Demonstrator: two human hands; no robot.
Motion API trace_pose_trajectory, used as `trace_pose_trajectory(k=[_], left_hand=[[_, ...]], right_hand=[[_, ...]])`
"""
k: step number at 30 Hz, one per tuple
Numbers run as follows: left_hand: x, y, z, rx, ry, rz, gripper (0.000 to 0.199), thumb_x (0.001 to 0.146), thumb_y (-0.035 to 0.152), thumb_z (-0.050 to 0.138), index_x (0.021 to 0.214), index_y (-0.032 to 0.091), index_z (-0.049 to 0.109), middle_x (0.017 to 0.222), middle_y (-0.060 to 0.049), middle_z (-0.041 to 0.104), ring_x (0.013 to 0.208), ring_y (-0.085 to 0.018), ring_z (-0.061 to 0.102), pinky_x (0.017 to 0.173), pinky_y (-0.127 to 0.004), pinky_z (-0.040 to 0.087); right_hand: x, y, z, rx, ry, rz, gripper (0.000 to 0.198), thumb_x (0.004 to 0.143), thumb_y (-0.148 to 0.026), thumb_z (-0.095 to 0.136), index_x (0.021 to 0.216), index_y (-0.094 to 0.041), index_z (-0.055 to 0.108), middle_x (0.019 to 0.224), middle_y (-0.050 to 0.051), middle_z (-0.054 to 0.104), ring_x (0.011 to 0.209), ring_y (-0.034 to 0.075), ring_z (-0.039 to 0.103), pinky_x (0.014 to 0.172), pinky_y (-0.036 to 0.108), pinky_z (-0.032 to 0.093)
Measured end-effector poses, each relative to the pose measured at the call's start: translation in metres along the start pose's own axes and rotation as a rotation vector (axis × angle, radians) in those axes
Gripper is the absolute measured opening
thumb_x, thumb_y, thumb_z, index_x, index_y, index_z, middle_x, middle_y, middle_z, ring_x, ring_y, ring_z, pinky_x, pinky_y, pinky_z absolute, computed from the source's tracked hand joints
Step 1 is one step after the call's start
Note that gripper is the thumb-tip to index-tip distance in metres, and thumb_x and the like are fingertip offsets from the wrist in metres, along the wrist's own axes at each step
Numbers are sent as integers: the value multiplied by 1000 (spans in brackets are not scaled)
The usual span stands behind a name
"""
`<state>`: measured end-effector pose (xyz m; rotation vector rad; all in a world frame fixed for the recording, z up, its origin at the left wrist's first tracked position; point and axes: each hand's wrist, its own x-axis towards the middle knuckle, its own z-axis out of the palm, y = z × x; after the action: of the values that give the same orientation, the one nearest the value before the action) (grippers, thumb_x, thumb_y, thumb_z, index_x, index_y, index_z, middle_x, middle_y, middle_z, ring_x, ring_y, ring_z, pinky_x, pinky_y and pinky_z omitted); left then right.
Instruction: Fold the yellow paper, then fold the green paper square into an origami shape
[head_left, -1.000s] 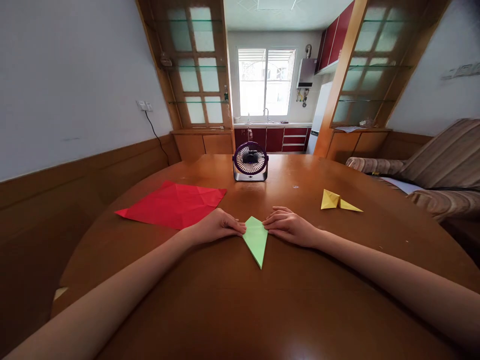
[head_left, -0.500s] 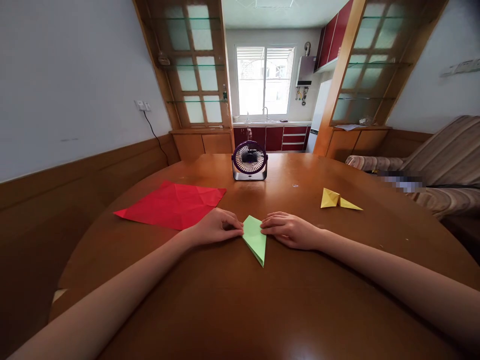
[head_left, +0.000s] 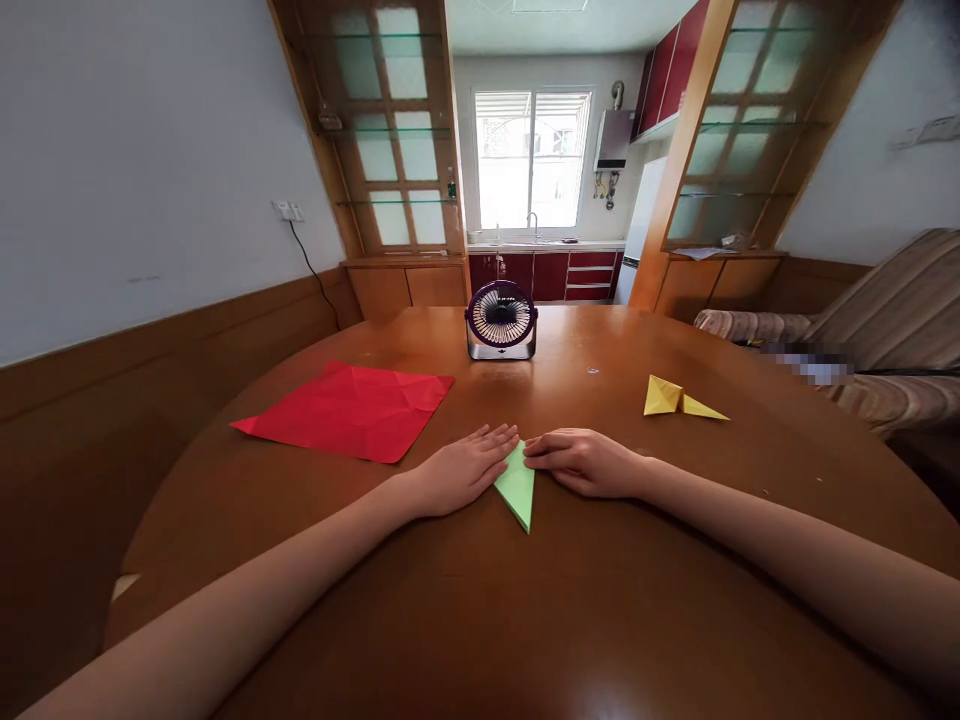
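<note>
A light green folded paper (head_left: 517,488) lies on the table in front of me, its narrow point toward me. My left hand (head_left: 466,468) rests flat with fingers stretched out, the fingertips over the paper's left and upper part. On the other side, my right hand (head_left: 585,462) has its fingers bent together at the paper's upper right edge, gripping it there; the thumb is mostly hidden. Left of my hands a creased red sheet of paper (head_left: 349,410) is spread out. A folded yellow paper piece (head_left: 664,396) sits off to the right.
A small dark purple fan (head_left: 501,318) stands at the table's far side, facing me. The brown wooden table (head_left: 480,620) has a rounded edge. A striped armchair (head_left: 892,320) stands beyond its right edge, and a cord hangs from a wall socket (head_left: 287,210) at left.
My left hand has gone from pinching the green paper's left edge to lying flat over its upper left. My right hand stays at the right edge.
</note>
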<state>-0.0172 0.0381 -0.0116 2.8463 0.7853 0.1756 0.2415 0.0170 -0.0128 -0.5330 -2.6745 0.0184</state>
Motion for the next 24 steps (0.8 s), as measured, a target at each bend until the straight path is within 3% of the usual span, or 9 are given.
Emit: trace_pose_trajectory(k=[8,15,24], left_hand=[[-4,5,-6,80,-113,-25,59,103,44,14,154,13,13,160,-7,9,148,-16,5,121,-35,5],[-4,11,-5,157,-102,-29,68,101,54,14,154,12,12,159,-11,9,148,-20,5,120,-41,1],[-6,22,-6,182,-62,-52,96,87,77,26,153,8,16,157,-19,10,148,-28,10,119,-46,-2]], right_hand=[[0,-1,-2,-41,57,-89,33,90,-13,45,116,-17,64,109,11,67,105,21,60,94,41,50],[1,-1,-3,-67,49,-132,33,88,-15,46,115,-16,64,106,11,68,101,21,63,91,40,52],[3,0,-3,2,103,-168,31,85,-13,47,108,-16,67,102,10,70,100,20,63,90,40,52]])
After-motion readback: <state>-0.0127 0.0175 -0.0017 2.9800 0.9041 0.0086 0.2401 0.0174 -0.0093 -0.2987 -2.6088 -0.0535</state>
